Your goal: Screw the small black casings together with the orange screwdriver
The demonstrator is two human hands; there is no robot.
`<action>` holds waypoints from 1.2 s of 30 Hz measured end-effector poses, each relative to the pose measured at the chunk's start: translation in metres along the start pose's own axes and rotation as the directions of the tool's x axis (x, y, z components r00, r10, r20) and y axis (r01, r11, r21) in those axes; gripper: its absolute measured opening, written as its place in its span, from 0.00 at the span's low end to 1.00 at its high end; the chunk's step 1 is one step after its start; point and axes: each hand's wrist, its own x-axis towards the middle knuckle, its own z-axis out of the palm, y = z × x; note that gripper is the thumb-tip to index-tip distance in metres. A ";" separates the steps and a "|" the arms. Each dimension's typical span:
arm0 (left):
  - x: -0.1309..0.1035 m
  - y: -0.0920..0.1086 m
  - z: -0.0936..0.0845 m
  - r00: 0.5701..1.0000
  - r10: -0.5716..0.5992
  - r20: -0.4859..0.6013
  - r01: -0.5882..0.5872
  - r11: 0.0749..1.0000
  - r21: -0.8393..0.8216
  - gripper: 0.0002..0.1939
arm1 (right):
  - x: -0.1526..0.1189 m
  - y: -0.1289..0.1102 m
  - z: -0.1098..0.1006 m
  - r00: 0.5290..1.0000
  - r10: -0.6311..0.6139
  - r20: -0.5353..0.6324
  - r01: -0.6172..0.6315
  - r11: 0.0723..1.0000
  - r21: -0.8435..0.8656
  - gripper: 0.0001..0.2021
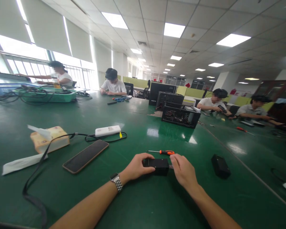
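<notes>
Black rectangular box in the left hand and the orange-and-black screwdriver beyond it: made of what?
Black rectangular box: plastic or coated metal, fairly matte; its uniform dark faces leave it open. Orange-and-black screwdriver: probably plastic handle, given its two colours; shaft likely smooth metal, from its silvery tone.

Black box (160, 166), orange-and-black screwdriver (167, 152), green tabletop (152, 205)

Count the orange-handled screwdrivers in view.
2. One screwdriver lies on the green table just beyond the black box in the left hand; the other lies farther off at right, near a co-worker. More may be hidden.
</notes>
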 end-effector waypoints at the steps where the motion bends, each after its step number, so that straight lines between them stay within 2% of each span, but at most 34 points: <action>1: 0.000 -0.001 0.000 1.000 0.000 -0.006 0.000 1.000 0.001 0.18 | -0.003 -0.005 0.002 0.999 -0.036 -0.030 0.035 0.999 -0.032 0.18; 5: 0.000 -0.003 0.001 1.000 0.012 -0.021 -0.012 1.000 -0.006 0.19 | -0.010 -0.017 0.009 0.986 -0.165 -0.026 0.163 0.984 -0.075 0.18; 12: 0.001 -0.003 0.001 1.000 0.012 -0.014 -0.012 1.000 -0.006 0.18 | -0.001 0.000 0.007 0.999 -0.047 -0.023 0.049 0.996 0.072 0.19; 19: 0.002 -0.003 0.001 1.000 0.004 -0.027 -0.005 1.000 -0.023 0.18 | -0.014 -0.015 0.017 0.982 -0.165 -0.086 0.178 0.968 0.177 0.22; 24: 0.002 -0.001 0.001 1.000 -0.002 -0.012 0.002 1.000 -0.013 0.18 | -0.007 -0.006 0.020 0.969 -0.225 -0.101 0.246 0.914 0.323 0.21; 30: 0.001 0.004 0.003 0.999 0.008 -0.041 -0.007 1.000 0.013 0.17 | -0.003 0.002 0.028 0.937 -0.340 -0.077 0.349 0.917 0.193 0.21; 36: 0.001 0.005 0.004 0.998 0.018 -0.052 -0.015 0.999 0.052 0.17 | -0.004 -0.002 0.027 0.930 -0.366 -0.038 0.368 0.923 0.114 0.20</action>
